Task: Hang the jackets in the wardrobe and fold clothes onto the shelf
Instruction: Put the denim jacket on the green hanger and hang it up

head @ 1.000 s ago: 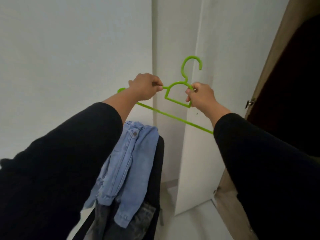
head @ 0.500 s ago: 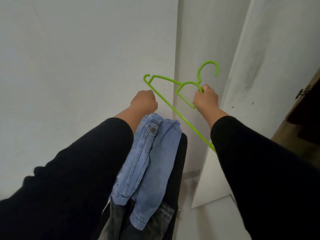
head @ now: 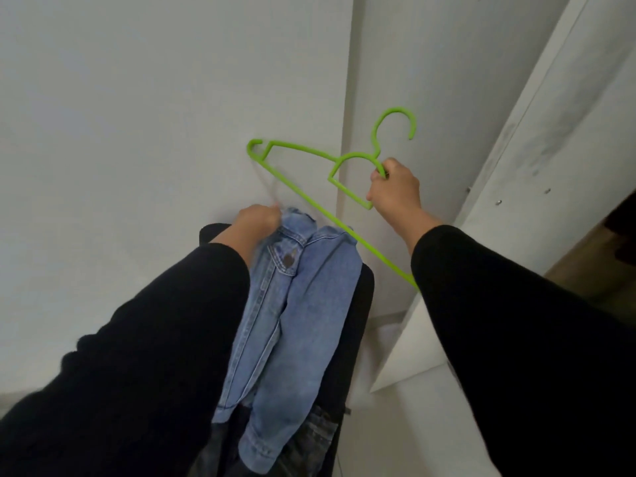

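A light blue denim jacket (head: 309,304) hangs draped over the back of a black chair (head: 361,304). My left hand (head: 256,223) is closed on the jacket's collar at the top of the chair. My right hand (head: 394,191) grips a bright green plastic hanger (head: 303,151) by its neck, holding it tilted in the air just above and to the right of the jacket. The hanger's lower bar runs down behind my right sleeve.
A darker grey denim garment (head: 309,438) lies under the blue jacket on the chair. A white wall is ahead. The white wardrobe door (head: 516,166) stands open on the right, with the dark wardrobe interior (head: 623,215) at the far right edge.
My left hand let go of the hanger and dropped onto the jacket's collar. The right hand kept the hanger, now held alone. The view swung left and down towards the chair.
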